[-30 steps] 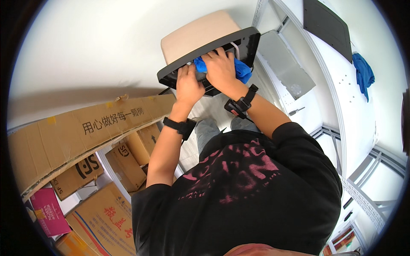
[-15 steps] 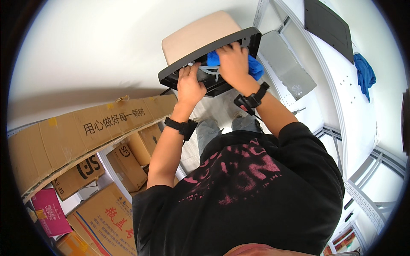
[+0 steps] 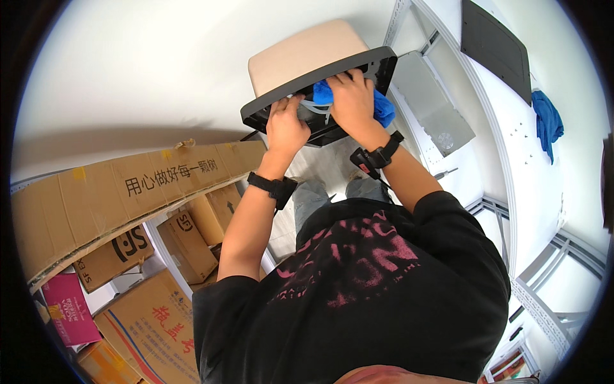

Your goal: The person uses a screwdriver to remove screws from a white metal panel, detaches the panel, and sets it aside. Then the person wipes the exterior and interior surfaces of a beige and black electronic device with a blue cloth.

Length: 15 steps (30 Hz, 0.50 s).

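Note:
A beige-shelled housing (image 3: 300, 54) with a dark grey rim (image 3: 320, 77) stands tilted against the white wall, its open side toward me. Pale hoses (image 3: 316, 107) show inside the dark cavity. My left hand (image 3: 287, 131) grips the rim's left part, with its fingertips at the inner edge and the thumb lower down. A blue cloth (image 3: 385, 110) is bunched under my right hand (image 3: 352, 105), which presses it at the opening near the rim's right end. Part of the cloth sticks out on either side of that hand. Black bands sit on both wrists.
A long cardboard box (image 3: 96, 185) lies at left above shelves with several cartons (image 3: 150, 326). On the white table (image 3: 492, 83) at right are a dark flat panel (image 3: 495, 48), another blue cloth (image 3: 547, 125) and small screws. A grey metal plate (image 3: 435, 102) and a screwdriver (image 3: 446, 173) lie lower.
The housing and both hands appear slightly lower and further right, much as the table does. Both hands keep their grips on the rim and the cloth.

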Each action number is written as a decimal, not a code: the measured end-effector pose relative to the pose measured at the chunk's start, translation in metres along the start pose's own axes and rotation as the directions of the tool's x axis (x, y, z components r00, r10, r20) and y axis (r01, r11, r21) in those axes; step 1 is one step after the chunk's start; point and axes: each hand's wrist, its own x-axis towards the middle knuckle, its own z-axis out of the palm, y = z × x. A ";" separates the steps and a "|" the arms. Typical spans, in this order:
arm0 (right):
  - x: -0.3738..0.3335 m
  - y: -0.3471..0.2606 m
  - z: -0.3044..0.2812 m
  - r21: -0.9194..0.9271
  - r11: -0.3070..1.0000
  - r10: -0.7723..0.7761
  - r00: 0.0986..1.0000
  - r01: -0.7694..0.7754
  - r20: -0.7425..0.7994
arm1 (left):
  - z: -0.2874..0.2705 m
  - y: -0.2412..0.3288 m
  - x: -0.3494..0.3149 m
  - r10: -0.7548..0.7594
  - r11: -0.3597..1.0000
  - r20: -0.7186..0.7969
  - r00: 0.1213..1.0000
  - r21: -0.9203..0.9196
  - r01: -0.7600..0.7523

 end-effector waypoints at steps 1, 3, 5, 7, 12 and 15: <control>0.000 -0.001 0.004 0.013 0.996 -0.086 0.995 0.087 -0.058 | -0.001 0.000 0.001 -0.012 1.000 0.007 1.000 0.008 0.012; -0.003 -0.001 0.004 0.058 0.992 -0.116 0.993 0.116 -0.004 | -0.002 0.002 0.002 -0.032 0.999 0.022 0.999 0.024 0.032; -0.004 0.004 0.003 0.141 0.981 -0.138 0.990 0.135 0.014 | -0.004 0.003 0.001 -0.045 0.998 0.031 0.999 0.038 0.043; -0.006 0.012 -0.009 0.190 0.977 -0.096 0.995 0.093 0.007 | -0.003 0.005 0.000 -0.054 0.998 0.029 0.998 0.045 0.053; -0.016 0.027 -0.026 0.087 0.992 -0.077 0.985 0.091 -0.155 | -0.002 0.003 0.000 -0.036 0.999 0.002 0.999 0.041 0.035; -0.012 0.037 -0.018 -0.020 0.998 -0.069 0.978 0.066 -0.197 | -0.001 0.001 0.000 -0.024 0.999 0.007 1.000 0.038 0.023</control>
